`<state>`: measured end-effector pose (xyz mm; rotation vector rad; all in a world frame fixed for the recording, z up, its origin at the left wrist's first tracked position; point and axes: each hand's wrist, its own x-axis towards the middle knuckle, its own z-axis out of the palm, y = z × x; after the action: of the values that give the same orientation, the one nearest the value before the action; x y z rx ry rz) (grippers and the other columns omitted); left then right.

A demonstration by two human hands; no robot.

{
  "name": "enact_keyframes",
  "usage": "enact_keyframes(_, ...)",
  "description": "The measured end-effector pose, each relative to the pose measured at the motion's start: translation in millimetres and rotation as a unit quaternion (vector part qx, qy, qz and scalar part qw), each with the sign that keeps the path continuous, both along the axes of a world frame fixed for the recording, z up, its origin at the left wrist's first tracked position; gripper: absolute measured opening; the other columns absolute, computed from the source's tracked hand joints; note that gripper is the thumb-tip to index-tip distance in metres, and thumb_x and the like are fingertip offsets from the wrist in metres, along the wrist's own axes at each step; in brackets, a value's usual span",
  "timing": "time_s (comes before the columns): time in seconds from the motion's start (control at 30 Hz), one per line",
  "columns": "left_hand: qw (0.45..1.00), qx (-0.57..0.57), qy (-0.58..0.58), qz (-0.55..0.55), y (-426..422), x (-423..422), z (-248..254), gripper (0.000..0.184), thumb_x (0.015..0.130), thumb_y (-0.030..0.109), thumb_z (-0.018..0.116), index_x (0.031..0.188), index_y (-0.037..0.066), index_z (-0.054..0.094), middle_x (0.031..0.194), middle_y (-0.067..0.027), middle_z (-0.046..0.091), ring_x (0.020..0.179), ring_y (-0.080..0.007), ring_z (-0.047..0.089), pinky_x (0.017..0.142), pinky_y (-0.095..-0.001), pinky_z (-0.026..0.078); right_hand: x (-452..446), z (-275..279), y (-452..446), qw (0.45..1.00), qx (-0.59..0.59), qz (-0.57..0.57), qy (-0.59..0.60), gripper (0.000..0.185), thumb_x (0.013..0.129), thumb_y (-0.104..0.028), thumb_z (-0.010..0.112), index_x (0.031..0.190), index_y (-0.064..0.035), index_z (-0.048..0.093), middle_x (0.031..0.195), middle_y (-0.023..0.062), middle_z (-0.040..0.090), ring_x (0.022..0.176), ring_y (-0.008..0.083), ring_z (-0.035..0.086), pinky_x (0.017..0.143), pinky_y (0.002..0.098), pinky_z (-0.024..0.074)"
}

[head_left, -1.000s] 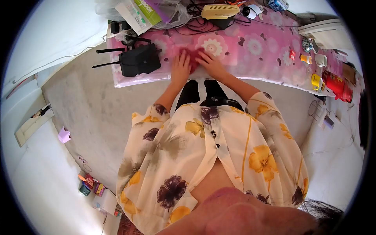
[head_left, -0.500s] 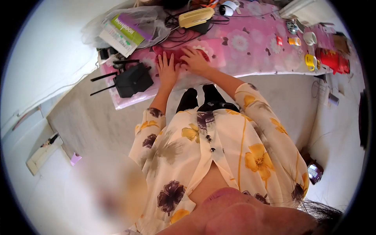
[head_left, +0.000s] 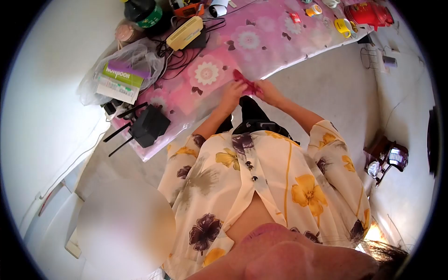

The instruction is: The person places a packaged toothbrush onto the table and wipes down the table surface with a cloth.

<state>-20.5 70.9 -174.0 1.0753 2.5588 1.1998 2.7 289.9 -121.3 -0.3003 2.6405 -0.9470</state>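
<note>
A dark pink-red item (head_left: 241, 77), soft-looking like a folded cloth, is held up near the front edge of the table (head_left: 298, 58). My left hand (head_left: 233, 92) has its fingers closed on the item's left part. On the other side, my right hand (head_left: 265, 91) pinches its right end. The item's upper tip sticks up between the two hands. Its exact shape is too small to tell.
A black router (head_left: 149, 126) with antennas sits at the table's left corner. Behind it are a plastic bag (head_left: 95, 84) with a notebook, a cream device (head_left: 185, 33), cables and a dark bottle (head_left: 142, 14). A yellow mug (head_left: 342, 27) and red thermos (head_left: 366, 15) stand right.
The view has turned and the table looks tilted. Both hands were flat on the red item on the table; now they hold it raised at the edge, fingers closed.
</note>
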Motion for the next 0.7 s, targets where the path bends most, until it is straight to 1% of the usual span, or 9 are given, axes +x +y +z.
enact_keyframes(0.03,0.999,0.000,0.008,0.041,2.8,-11.4,15.1,0.043,0.078,0.002,0.059,0.121,0.008,0.062,0.133,-0.0122,0.057,0.120,-0.0336,0.052,0.102,-0.0468,0.040,-11.3,15.8,-4.4,0.995,-0.017,-0.070,-0.073,0.036,0.076,-0.009,0.069,0.110,-0.0061,0.060,0.126,0.0160,0.059,0.120,0.0339,0.053,0.099,0.0433,0.0452)
enact_keyframes(0.07,0.995,-0.028,0.005,0.092,-2.6,-24.1,40.4,0.045,0.079,0.003,0.058,0.123,0.007,0.061,0.134,-0.0134,0.056,0.118,-0.0361,0.052,0.102,-0.0481,0.040,-25.9,15.4,-9.7,0.998,-0.017,-0.052,0.027,0.040,0.079,-0.009,0.065,0.119,-0.0089,0.059,0.127,0.0154,0.059,0.122,0.0318,0.052,0.098,0.0407,0.0468)
enact_keyframes(0.13,0.978,-0.015,0.091,0.187,-22.5,-47.0,37.8,0.048,0.081,0.007,0.059,0.128,0.007,0.058,0.140,-0.0163,0.051,0.124,-0.0391,0.049,0.106,-0.0493,0.037,-60.4,20.7,-38.4,0.978,-0.018,0.006,0.208,0.040,0.082,-0.011,0.063,0.122,-0.0112,0.060,0.132,0.0138,0.057,0.126,0.0329,0.050,0.098,0.0394,0.0470)
enact_keyframes(0.2,0.959,-0.089,0.099,0.250,-46.0,-60.8,21.1,0.047,0.086,0.010,0.057,0.133,0.007,0.055,0.145,-0.0188,0.046,0.133,-0.0415,0.041,0.111,-0.0510,0.032,-90.8,-15.9,-70.4,0.956,-0.006,0.066,0.286,0.037,0.084,-0.014,0.060,0.121,-0.0150,0.061,0.139,0.0102,0.053,0.132,0.0318,0.045,0.101,0.0407,0.0440)
enact_keyframes(0.3,0.932,-0.214,0.125,0.264,-57.5,-48.9,-2.0,0.047,0.090,0.013,0.057,0.136,0.007,0.054,0.149,-0.0194,0.041,0.140,-0.0423,0.033,0.113,-0.0529,0.027,-91.6,-48.6,-98.8,0.972,0.104,0.081,0.194,0.037,0.085,-0.018,0.060,0.122,-0.0191,0.062,0.143,0.0054,0.050,0.135,0.0309,0.042,0.107,0.0440,0.0381)
enact_keyframes(0.37,0.940,-0.188,0.097,0.268,-49.9,-51.6,-6.9,0.046,0.091,0.013,0.057,0.136,0.007,0.054,0.149,-0.0190,0.041,0.140,-0.0423,0.032,0.113,-0.0541,0.026,-86.2,-56.6,-95.1,0.962,0.072,0.075,0.250,0.038,0.086,-0.021,0.060,0.124,-0.0199,0.061,0.146,0.0043,0.047,0.139,0.0309,0.038,0.109,0.0465,0.0345)
enact_keyframes(0.6,0.950,-0.151,0.047,0.268,0.9,-14.9,-13.3,0.042,0.090,0.013,0.058,0.131,0.005,0.058,0.148,-0.0181,0.044,0.140,-0.0421,0.034,0.114,-0.0558,0.024,-49.6,-46.5,-30.1,0.973,0.032,0.099,0.206,0.035,0.088,-0.026,0.059,0.122,-0.0209,0.063,0.143,0.0054,0.049,0.137,0.0302,0.039,0.108,0.0470,0.0346)
enact_keyframes(0.67,0.957,-0.153,0.045,0.242,19.6,-8.2,-11.0,0.041,0.090,0.013,0.058,0.130,0.006,0.059,0.148,-0.0174,0.044,0.139,-0.0418,0.035,0.114,-0.0556,0.024,-37.5,-16.6,2.6,0.982,-0.155,0.008,0.110,0.029,0.088,-0.024,0.061,0.115,-0.0151,0.065,0.127,0.0090,0.058,0.121,0.0294,0.053,0.100,0.0444,0.0428)
enact_keyframes(0.7,0.962,-0.156,0.043,0.219,30.6,-3.6,-7.5,0.040,0.089,0.012,0.058,0.129,0.006,0.059,0.147,-0.0168,0.045,0.139,-0.0415,0.036,0.115,-0.0553,0.023,-30.8,-9.6,23.9,0.981,-0.147,-0.062,0.108,0.027,0.087,-0.024,0.063,0.112,-0.0124,0.065,0.114,0.0102,0.061,0.107,0.0290,0.059,0.091,0.0424,0.0465)
